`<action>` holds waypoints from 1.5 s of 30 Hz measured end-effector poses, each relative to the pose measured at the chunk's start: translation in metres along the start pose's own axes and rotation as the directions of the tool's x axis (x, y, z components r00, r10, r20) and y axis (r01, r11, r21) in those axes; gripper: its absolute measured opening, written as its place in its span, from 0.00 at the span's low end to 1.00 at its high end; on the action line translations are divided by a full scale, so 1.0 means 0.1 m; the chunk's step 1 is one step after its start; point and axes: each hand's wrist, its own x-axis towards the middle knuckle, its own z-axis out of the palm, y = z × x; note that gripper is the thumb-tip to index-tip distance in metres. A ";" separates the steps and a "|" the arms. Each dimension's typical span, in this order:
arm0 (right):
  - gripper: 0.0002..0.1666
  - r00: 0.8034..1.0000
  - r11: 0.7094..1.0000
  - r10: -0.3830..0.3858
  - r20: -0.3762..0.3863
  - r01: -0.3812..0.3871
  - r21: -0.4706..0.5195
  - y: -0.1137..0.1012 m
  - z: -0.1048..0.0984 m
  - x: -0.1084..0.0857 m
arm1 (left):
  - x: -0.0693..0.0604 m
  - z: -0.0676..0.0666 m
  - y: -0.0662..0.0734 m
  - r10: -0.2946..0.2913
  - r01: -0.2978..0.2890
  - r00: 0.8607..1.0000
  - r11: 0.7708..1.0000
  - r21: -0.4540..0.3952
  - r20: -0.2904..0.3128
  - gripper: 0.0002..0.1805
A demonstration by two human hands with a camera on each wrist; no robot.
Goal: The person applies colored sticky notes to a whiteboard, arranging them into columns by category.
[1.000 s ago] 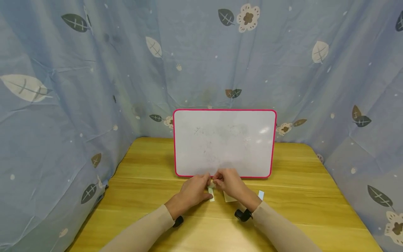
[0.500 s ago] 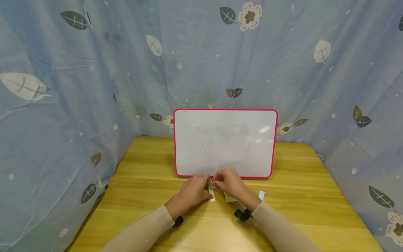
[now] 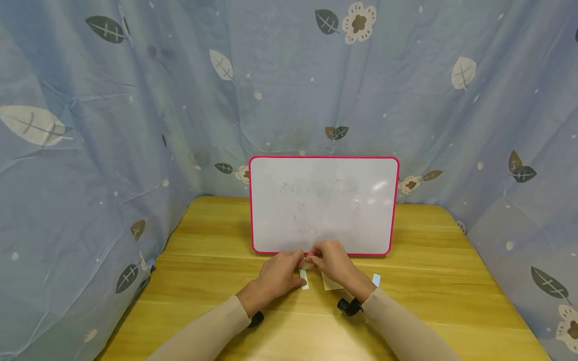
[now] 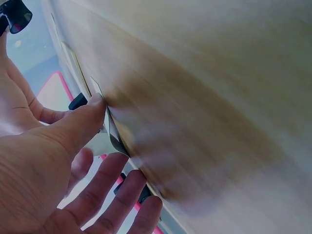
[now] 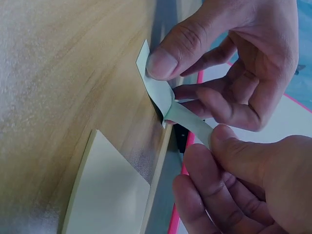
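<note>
A pale green paper strip lies at the table's middle, near the whiteboard's lower edge. My left hand holds it, the thumb on its face, as the right wrist view shows. From a crease in that paper, a narrow curved end runs to my right hand, whose thumb and index finger pinch its tip. Seen from the left wrist, the paper bows between the thumb and fingers of my left hand. Beside my right hand lies a pale pad, partly hidden by it.
A whiteboard with a pink-red frame stands upright just behind the hands. Right of the pad, a light blue strip is partly covered by the right wrist. A patterned blue curtain surrounds the back and sides of the wooden table.
</note>
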 end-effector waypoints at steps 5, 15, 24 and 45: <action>0.08 1.000 1.000 0.017 -0.007 -0.017 -0.001 0.00 0.00 0.01 | 0.00 0.00 0.00 0.014 -0.014 1.000 1.000 -0.003 0.001 0.21; 0.11 0.999 1.000 -0.013 0.035 0.012 0.015 0.03 0.00 0.01 | -0.02 0.00 0.00 -0.002 0.002 1.000 0.999 -0.032 -0.016 0.25; 0.08 0.998 0.998 -0.045 0.044 0.043 0.037 0.02 -0.05 0.05 | -0.02 0.02 0.01 -0.034 0.034 0.999 0.999 0.005 -0.001 0.29; 0.07 0.984 0.992 -0.127 -0.122 0.122 -0.044 0.35 0.05 0.35 | -0.05 0.02 0.08 0.005 -0.007 1.000 0.998 0.063 0.028 0.05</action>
